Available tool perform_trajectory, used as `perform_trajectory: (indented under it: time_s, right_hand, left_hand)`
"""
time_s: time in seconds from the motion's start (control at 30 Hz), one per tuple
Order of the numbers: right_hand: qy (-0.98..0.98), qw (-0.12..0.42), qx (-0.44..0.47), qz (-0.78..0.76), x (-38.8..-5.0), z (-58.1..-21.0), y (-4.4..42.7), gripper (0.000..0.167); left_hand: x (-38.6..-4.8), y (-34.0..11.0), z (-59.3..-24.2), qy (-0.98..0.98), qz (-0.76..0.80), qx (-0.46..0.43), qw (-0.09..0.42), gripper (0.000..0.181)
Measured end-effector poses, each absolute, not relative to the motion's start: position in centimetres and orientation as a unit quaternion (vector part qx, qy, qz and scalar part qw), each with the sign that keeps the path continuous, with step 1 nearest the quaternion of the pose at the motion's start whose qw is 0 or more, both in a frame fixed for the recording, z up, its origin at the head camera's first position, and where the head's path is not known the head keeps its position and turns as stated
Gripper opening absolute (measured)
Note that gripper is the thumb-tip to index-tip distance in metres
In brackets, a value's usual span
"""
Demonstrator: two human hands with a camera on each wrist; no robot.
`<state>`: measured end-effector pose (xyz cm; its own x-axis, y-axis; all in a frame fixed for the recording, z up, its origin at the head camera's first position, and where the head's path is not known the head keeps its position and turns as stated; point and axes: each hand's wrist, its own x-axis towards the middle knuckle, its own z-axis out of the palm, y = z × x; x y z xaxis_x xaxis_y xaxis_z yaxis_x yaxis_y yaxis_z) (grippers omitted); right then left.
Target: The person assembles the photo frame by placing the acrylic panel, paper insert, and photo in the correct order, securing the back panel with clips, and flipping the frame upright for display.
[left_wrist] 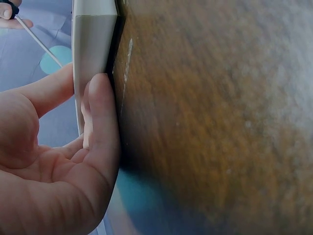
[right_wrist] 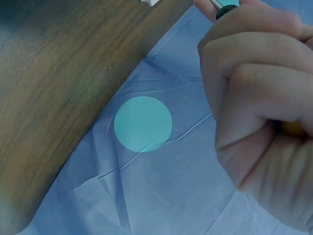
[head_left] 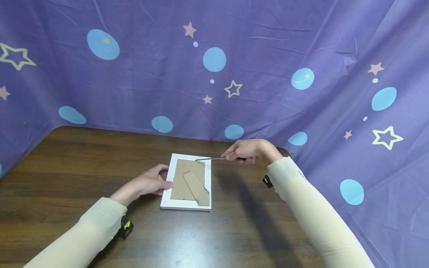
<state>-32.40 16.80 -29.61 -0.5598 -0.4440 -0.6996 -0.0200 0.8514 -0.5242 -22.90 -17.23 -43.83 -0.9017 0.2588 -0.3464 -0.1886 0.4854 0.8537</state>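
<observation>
Left hand [head_left: 149,181] pinches the frame [head_left: 182,204] by its left side, thumb on top, probably to stop it sliding; it lies face down near the far edge of the desk [head_left: 100,160], backing [head_left: 178,186] exposed; tip of the tool [head_left: 216,158] at backing's far edge, contact unclear; right hand [head_left: 248,149] has fingers curled round its other end, low, likely for a shallow angle

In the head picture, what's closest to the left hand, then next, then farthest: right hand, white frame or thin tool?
1. White frame: touching the left hand.
2. Thin tool: tip near the frame's far edge.
3. Right hand: over on the right, holding the tool.
</observation>
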Motion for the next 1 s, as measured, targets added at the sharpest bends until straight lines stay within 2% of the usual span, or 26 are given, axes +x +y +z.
perform_trajectory:
  time_s: [0.33, 0.67, 1.0]
  right_hand:
    - [0.873, 0.422, -0.139, -0.2, -31.4, -29.2, 16.0, 0.042]
    - [0.911, 0.343, -0.223, -0.059, -29.6, -28.3, 13.2, 0.044]
    - [0.923, 0.316, -0.214, -0.042, -28.9, -28.8, 12.8, 0.042]
  left_hand:
    - [-22.9, -17.2, -43.8, 0.834, 0.505, 0.024, 0.222, 0.081]
    - [-22.9, -17.2, -43.7, 0.832, 0.506, 0.025, 0.226, 0.08]
    - [-23.0, -17.1, -43.9, 0.829, 0.512, 0.029, 0.222, 0.08]
